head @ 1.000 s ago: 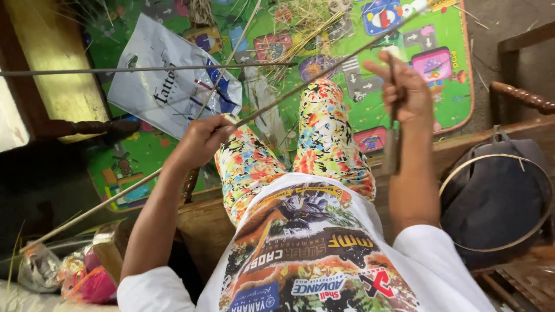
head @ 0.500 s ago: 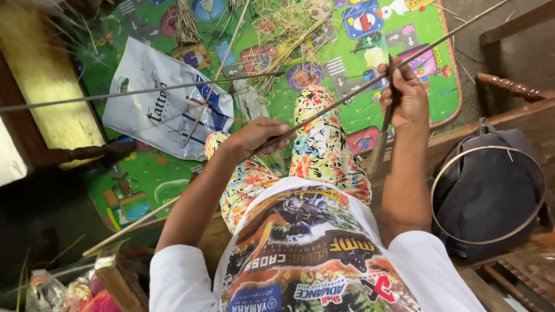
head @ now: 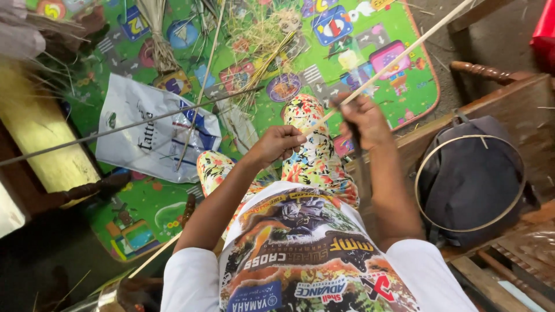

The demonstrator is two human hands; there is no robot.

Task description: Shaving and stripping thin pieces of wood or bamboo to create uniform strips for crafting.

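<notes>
- Left hand [head: 281, 143] is curled into a loose fist over the lap, fingers closed around the lower end of a long pale cane strip [head: 399, 58].
- Right hand [head: 363, 120] sits just beside it, pinching the same strip while gripping a dark knife [head: 359, 162] whose blade points down toward the lap.
- The strip runs up and away to the top right, crossing the green play mat [head: 404, 95].
- A white plastic bag [head: 147, 136] lies on the mat at left, with dry straw [head: 260, 34] scattered above it.
- A dark backpack [head: 471, 173] rests at right, with a thin cane hoop [head: 523, 190] lying on it.
</notes>
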